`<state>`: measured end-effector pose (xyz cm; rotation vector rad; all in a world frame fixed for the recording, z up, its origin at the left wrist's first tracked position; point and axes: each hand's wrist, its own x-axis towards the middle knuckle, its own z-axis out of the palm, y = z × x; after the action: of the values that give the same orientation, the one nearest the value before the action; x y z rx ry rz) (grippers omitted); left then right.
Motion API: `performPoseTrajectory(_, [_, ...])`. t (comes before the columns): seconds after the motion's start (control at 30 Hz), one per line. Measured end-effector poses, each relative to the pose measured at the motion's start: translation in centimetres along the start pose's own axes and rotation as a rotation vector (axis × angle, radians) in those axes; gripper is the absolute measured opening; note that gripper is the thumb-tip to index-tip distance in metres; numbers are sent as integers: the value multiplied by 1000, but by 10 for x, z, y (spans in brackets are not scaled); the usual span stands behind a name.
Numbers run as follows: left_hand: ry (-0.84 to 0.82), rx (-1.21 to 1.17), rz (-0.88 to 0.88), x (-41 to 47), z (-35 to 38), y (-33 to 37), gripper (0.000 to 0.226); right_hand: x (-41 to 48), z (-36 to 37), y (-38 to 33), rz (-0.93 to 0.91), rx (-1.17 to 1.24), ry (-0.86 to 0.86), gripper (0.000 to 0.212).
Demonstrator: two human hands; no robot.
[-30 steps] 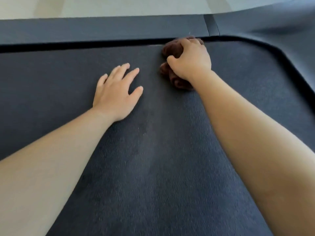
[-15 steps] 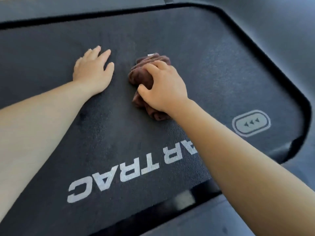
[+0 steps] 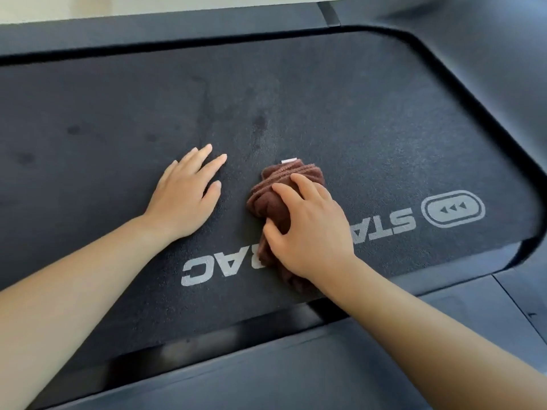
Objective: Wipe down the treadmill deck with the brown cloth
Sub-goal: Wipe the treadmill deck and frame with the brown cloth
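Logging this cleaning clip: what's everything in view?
treadmill belt: one, dark grey, fills the view
side rails: two, dark grey, along its far and near edges
logo lettering: one, white, on the belt's near part, partly hidden
arrow badge: one, white, right of the lettering
brown cloth: one, brown, bunched on the belt
dark spots: several, on the belt beyond the cloth
left hand: one, flat on the belt, left of the cloth
right hand: one, grips the cloth

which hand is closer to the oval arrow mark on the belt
Right. The right hand, gripping the brown cloth, sits left of the arrow mark; the left hand lies flat farther left.
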<state>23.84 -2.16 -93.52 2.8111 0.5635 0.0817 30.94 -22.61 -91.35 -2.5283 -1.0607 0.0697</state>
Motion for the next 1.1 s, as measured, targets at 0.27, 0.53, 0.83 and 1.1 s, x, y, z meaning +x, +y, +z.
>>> performPoseTrajectory(0.27, [13,-5,29,35,1,-10,51,64,8,2,37,32,44,48])
performPoseTrajectory(0.53, [27,18,-97,163,-5,-33,51,192,18,21,99,16,62,44])
performPoseTrajectory(0.83, [108,24,-111,175,1,-39,51,321,27,42,131,9,76,49])
performPoseTrajectory(1.1, [110,1,-115,175,0,-40,52,373,24,43,139,15,31,55])
